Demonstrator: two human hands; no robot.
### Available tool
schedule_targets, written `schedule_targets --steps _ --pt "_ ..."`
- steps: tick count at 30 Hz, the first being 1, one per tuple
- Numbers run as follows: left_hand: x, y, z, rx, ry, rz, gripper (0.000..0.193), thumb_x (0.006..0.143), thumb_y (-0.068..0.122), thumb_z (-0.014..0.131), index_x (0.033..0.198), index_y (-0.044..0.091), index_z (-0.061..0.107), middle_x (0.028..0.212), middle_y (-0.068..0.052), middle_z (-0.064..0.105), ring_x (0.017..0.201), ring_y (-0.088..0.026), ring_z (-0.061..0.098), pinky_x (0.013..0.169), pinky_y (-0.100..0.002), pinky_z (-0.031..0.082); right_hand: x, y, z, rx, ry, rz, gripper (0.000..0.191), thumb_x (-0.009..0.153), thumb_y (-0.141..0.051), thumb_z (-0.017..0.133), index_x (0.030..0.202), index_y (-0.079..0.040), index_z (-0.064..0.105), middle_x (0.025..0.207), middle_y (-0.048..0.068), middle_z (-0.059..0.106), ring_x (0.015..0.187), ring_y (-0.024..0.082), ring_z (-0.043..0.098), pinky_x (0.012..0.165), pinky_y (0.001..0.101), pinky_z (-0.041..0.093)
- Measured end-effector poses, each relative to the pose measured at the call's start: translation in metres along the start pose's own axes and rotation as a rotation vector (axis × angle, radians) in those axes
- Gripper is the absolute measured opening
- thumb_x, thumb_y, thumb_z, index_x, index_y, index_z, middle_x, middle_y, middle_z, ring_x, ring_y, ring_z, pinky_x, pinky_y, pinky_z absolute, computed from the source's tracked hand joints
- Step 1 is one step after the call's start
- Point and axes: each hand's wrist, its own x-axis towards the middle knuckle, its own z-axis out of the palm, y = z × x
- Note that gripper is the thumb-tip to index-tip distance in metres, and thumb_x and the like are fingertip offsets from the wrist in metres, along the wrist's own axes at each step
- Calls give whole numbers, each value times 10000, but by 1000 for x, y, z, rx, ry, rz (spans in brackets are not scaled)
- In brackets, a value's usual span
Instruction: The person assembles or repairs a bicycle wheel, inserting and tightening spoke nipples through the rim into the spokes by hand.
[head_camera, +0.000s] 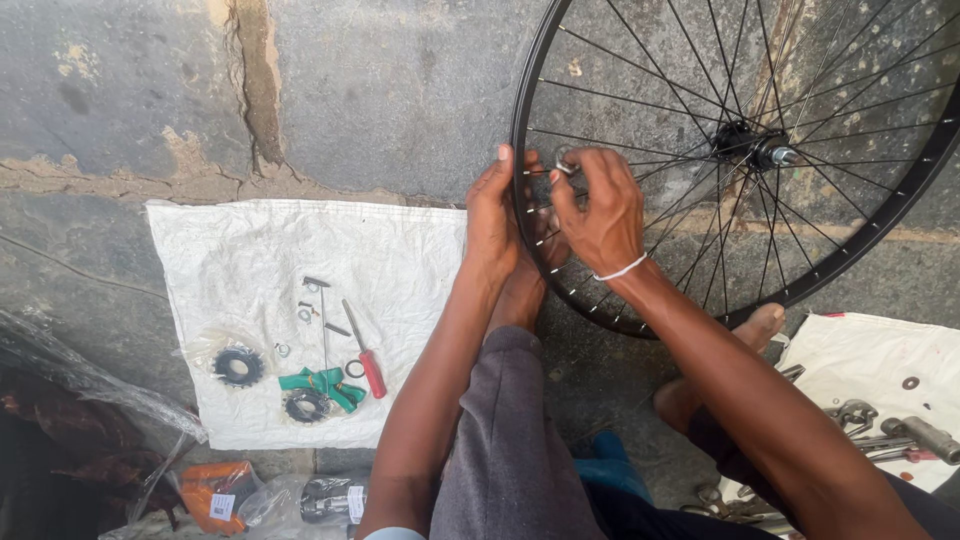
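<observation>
A black spoked bicycle wheel (880, 215) stands upright on the concrete floor, held between my bare feet. My left hand (492, 215) grips the rim at its left side, fingers wrapped over the edge. My right hand (600, 205) is just inside the rim among the spokes, pinching a small silver spoke tool (566, 165) near the rim. The hub and axle (762, 150) sit at the upper right.
A white cloth (250, 250) to the left carries a red-handled screwdriver (368, 366), two black sprockets (238, 366), a green strip and small parts. Another white cloth (880, 350) at the right holds metal tools. Plastic-wrapped packages lie at the bottom left.
</observation>
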Motion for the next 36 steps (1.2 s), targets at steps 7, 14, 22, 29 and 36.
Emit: schedule_targets --steps 7,14,22,29,36 --pt "18 5 14 36 -1 82 449 956 496 744 880 74 610 716 -21 549 534 -116 483 450 -263 394 -9 5 -29 -213 240 -158 282 1054 -154 707 1240 49 646 1170 201 680 1105 341 660 1029 501 487" --pt "-8 -6 1 -83 -74 -2 407 953 447 685 1019 45 682 800 -40 669 578 -87 540 469 -228 396 17 -12 -23 68 -160 33 420 826 -89 719 1232 8 674 1066 155 719 978 309 679 1012 460 442" --pt "-4 -16 -13 -177 -122 -20 305 1019 338 660 1057 36 674 830 -45 687 644 -100 597 513 -238 451 29 -30 -26 316 -241 155 243 956 -198 725 1119 -17 721 1028 160 773 926 232 760 781 354 564" --pt "-1 -13 -16 -209 -183 -58 294 1021 348 665 1017 54 662 801 -43 667 647 -109 596 537 -247 471 34 -25 -18 172 -321 222 152 873 -119 708 973 -17 657 960 143 696 822 271 723 730 386 555" --pt "-1 -10 -10 -152 -61 -110 403 999 410 652 1007 10 688 774 -42 674 642 -121 599 581 -258 489 8 -27 3 -238 -41 -172 171 890 -13 677 1031 -8 580 1007 180 621 830 366 650 801 490 524"
